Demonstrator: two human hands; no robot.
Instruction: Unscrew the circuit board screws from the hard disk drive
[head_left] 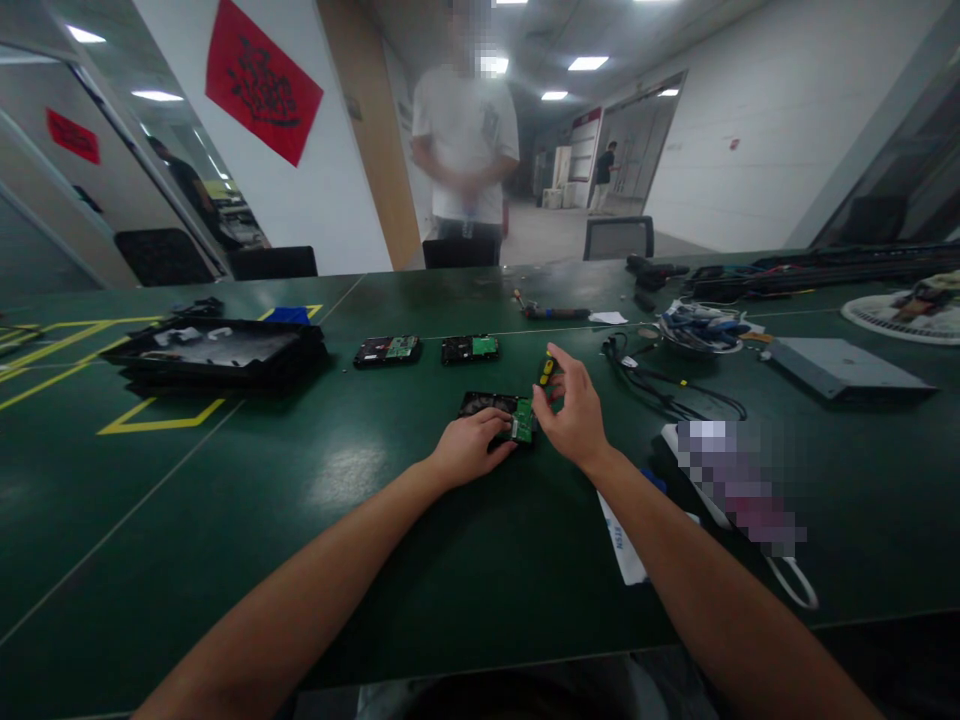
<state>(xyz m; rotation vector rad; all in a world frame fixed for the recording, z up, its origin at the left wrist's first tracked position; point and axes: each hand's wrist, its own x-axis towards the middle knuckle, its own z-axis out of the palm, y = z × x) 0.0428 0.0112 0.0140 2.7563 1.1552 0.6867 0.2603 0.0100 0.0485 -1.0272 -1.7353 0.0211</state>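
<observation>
My left hand (pixel 474 447) rests on a hard drive (pixel 523 424) and steadies it, thumb at the near edge and fingers across its top. The drive lies flat on the green table (pixel 360 540) with its green circuit board facing up. Just over the drive's right end, my right hand (pixel 571 408) pinches a short yellow and black screwdriver (pixel 548 367) held roughly upright. Its tip is too small to make out. Two more hard drives lie beyond, one black and green (pixel 469 348) and another (pixel 387 350) to its left.
Stacked black trays (pixel 217 350) stand at the left. To the right are black cables (pixel 652 385), a wire bundle (pixel 701 328), a grey metal box (pixel 847 368) and a blurred-out white-edged object (pixel 720 480). A long-handled tool (pixel 555 312) lies farther back. A person (pixel 466 150) stands across the table.
</observation>
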